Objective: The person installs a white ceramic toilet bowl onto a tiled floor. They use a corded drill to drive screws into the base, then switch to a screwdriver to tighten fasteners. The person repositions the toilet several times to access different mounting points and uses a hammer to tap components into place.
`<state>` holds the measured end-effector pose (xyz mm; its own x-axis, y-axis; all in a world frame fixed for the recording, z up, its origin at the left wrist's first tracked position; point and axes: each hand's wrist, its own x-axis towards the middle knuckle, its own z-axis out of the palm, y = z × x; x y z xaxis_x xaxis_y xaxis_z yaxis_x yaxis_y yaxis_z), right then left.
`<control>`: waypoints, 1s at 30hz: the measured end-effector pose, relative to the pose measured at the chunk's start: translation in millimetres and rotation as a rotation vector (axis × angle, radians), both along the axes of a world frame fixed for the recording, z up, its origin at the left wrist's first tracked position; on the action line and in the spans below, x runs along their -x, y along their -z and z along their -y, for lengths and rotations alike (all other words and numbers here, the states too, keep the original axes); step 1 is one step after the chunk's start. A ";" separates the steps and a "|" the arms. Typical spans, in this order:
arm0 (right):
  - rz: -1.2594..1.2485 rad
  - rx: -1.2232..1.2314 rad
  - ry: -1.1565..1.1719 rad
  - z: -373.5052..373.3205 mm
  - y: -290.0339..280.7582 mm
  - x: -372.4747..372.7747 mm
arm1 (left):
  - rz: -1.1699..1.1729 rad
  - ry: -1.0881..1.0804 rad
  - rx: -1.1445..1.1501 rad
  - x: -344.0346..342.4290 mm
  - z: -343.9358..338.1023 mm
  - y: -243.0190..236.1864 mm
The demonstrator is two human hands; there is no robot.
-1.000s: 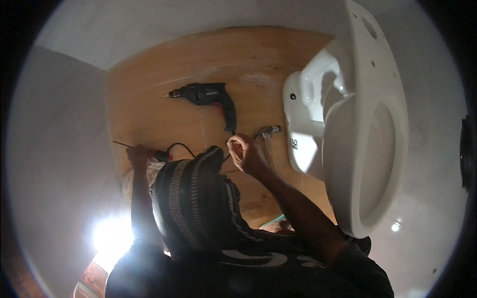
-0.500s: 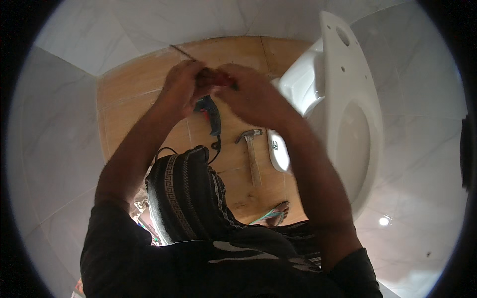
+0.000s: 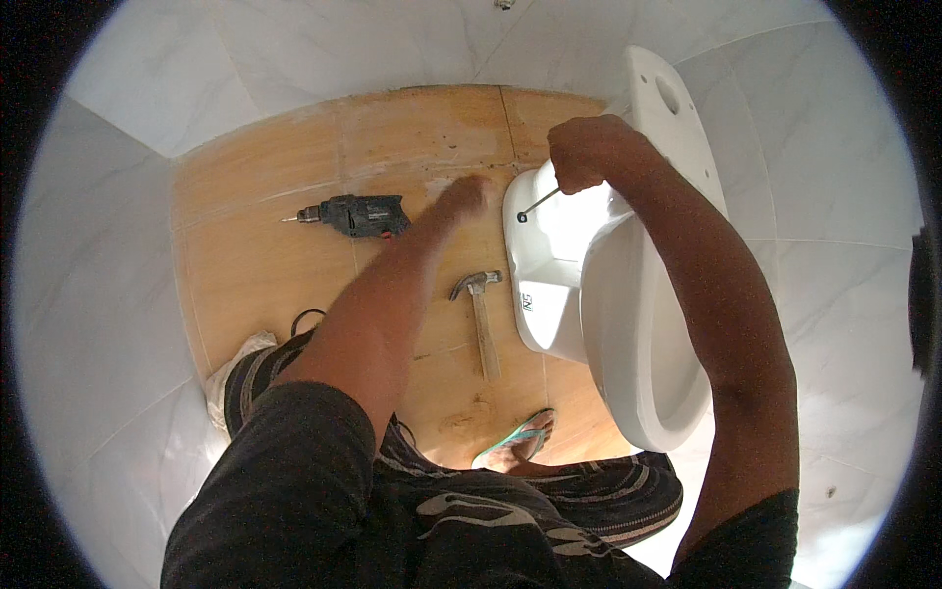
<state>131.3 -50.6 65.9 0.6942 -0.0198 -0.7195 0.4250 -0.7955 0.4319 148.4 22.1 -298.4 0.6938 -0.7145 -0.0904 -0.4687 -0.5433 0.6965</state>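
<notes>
My right hand (image 3: 599,147) is closed on a screwdriver whose thin metal shaft (image 3: 545,201) slants down to a small dark-rimmed hole (image 3: 522,218) in the base of a white toilet (image 3: 608,304); the handle is hidden in my fingers. My left hand (image 3: 466,199), smeared by motion, is low over the floor just left of that base, with its fingers unclear. Left of it a black power drill (image 3: 358,216) lies on its side, bit pointing left. A claw hammer (image 3: 483,334) with a pale wooden handle lies below my left hand.
Tan tiled floor (image 3: 245,265) is enclosed by marbled grey-white walls (image 3: 108,245). A pale crumpled bag (image 3: 235,368) lies at the left beside my striped-clothed leg. My foot in a green flip-flop (image 3: 520,442) is near the bottom.
My hands, together on the screwdriver half a second ago, have parted. The right carried it rightward to the toilet's base; the left let go and moved down and right.
</notes>
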 end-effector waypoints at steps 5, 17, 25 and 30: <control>0.021 0.032 -0.079 40.4 50.3 -4.0 | -0.445 -0.343 0.310 91.5 37.5 9.6; 0.014 -0.046 -0.069 46.9 79.2 -12.2 | -0.334 -0.199 0.179 92.1 68.1 23.7; -0.009 -0.034 -0.056 35.4 83.5 -10.9 | -0.319 -0.215 0.091 85.2 66.4 13.5; -0.008 -0.063 -0.041 41.3 85.7 -7.5 | -0.380 -0.220 0.119 89.3 70.4 6.8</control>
